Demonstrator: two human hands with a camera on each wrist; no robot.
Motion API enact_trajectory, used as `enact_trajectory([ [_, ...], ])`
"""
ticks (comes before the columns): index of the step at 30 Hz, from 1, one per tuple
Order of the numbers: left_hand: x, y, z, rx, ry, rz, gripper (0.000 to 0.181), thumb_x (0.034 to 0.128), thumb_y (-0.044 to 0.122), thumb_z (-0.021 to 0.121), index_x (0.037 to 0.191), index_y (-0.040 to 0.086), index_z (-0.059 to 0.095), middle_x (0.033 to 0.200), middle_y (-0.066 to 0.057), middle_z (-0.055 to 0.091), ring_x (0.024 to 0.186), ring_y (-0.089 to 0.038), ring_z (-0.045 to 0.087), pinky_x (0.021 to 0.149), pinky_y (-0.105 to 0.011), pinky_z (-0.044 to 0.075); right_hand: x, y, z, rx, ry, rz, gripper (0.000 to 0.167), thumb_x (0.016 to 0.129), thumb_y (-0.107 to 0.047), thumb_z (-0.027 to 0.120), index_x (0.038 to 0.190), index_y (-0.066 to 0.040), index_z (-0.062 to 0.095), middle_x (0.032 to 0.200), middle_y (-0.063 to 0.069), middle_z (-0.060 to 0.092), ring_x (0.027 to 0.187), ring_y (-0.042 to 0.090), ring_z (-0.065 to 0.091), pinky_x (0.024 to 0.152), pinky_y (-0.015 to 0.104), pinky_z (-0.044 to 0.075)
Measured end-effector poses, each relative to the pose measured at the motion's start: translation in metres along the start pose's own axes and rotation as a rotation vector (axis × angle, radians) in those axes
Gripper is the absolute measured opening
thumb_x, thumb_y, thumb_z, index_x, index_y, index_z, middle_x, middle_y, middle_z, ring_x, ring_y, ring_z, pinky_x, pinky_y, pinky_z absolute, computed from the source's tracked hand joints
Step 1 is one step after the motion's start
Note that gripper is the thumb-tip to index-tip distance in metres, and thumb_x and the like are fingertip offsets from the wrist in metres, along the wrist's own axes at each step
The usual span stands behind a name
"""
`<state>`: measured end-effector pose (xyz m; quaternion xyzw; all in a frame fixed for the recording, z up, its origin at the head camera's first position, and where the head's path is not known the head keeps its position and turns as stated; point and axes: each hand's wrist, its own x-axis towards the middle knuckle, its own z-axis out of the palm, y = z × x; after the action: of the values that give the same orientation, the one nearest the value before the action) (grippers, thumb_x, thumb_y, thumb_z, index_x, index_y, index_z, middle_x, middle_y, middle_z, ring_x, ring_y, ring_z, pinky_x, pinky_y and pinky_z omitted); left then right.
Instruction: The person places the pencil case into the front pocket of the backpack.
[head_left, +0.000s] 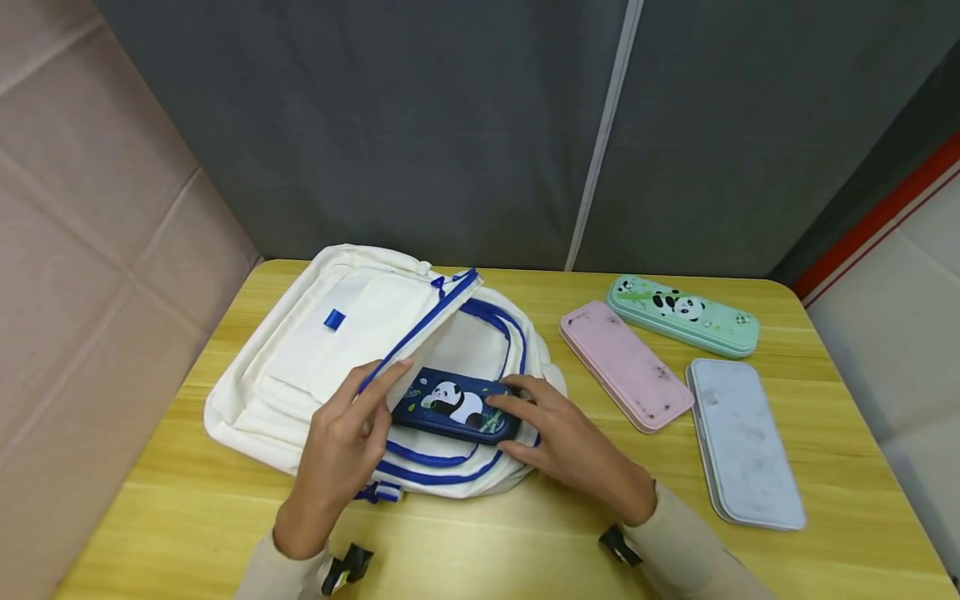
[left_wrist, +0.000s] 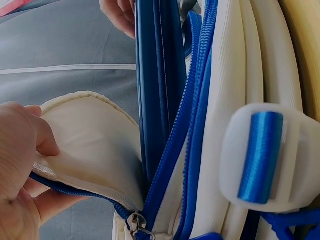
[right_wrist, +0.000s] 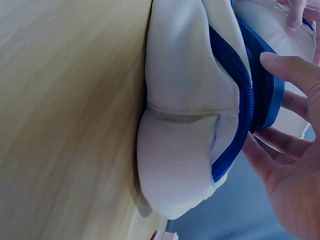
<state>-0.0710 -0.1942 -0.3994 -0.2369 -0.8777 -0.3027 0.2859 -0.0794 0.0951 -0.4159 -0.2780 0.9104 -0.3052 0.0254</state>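
Observation:
A white backpack (head_left: pixel 322 350) with blue zippers lies on the table, its front pocket unzipped. My left hand (head_left: pixel 341 442) pinches the edge of the pocket flap (left_wrist: pixel 90 135) and holds it lifted. With my right hand (head_left: pixel 558 433) I grip the right end of a dark blue pencil case (head_left: pixel 457 404) printed with a panda. The case lies flat, its left end under the raised flap and inside the pocket opening. In the right wrist view, thumb and fingers close round the zipped end of the case (right_wrist: pixel 262 80).
To the right lie a pink case (head_left: pixel 626 367), a green panda case (head_left: pixel 682 315) and a pale grey-blue case (head_left: pixel 746 442). A white buckle (left_wrist: pixel 265 155) hangs at the backpack's near side. Behind the wooden table (head_left: pixel 480 550) stands a dark grey curtain (head_left: pixel 375 125).

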Motion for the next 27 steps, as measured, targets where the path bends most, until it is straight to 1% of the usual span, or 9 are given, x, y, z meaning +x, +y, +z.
enact_trajectory([
  [4,0.000,0.001,-0.001,0.008,-0.007,-0.002,0.064,0.0829,-0.022,0.064,0.136,0.013,0.070,0.123,-0.019,0.069,0.084,-0.024,0.065,0.067,-0.015,0.049,0.004,-0.003,0.001,-0.018,-0.001,-0.033,0.051,0.091,-0.027,0.084,0.139,-0.021,0.069,0.155,0.014,0.051,0.139,0.035,0.053,0.108,0.053,0.053],
  [9,0.000,0.004,-0.003,0.016,-0.027,-0.012,0.059,0.0869,-0.018,0.062,0.137,0.013,0.070,0.125,-0.018,0.068,0.085,-0.022,0.064,0.067,-0.017,0.049,0.009,-0.007,0.002,-0.036,-0.014,-0.047,0.049,0.093,-0.030,0.082,0.139,-0.021,0.069,0.156,0.015,0.050,0.140,0.035,0.052,0.109,0.053,0.053],
  [13,0.000,0.003,-0.002,0.018,-0.023,-0.008,0.059,0.0870,-0.018,0.062,0.137,0.013,0.070,0.124,-0.018,0.068,0.082,-0.022,0.063,0.064,-0.020,0.048,0.014,-0.008,0.006,-0.048,0.000,-0.081,0.048,0.093,-0.029,0.082,0.138,-0.020,0.069,0.154,0.016,0.050,0.140,0.036,0.052,0.109,0.054,0.052],
  [20,-0.001,0.001,-0.001,0.019,-0.018,0.004,0.061,0.0848,-0.019,0.063,0.137,0.014,0.070,0.122,-0.018,0.069,0.081,-0.025,0.063,0.063,-0.022,0.050,0.023,-0.013,0.013,-0.065,0.014,-0.126,0.047,0.091,-0.027,0.083,0.135,-0.017,0.071,0.151,0.017,0.052,0.137,0.035,0.054,0.109,0.050,0.053],
  [27,-0.001,0.002,-0.002,0.027,-0.023,0.006,0.058,0.0878,-0.016,0.062,0.137,0.014,0.070,0.123,-0.018,0.069,0.080,-0.022,0.064,0.063,-0.024,0.051,0.030,-0.016,0.019,-0.097,0.035,-0.160,0.045,0.091,-0.027,0.083,0.134,-0.016,0.072,0.149,0.017,0.054,0.135,0.033,0.057,0.108,0.047,0.054],
])
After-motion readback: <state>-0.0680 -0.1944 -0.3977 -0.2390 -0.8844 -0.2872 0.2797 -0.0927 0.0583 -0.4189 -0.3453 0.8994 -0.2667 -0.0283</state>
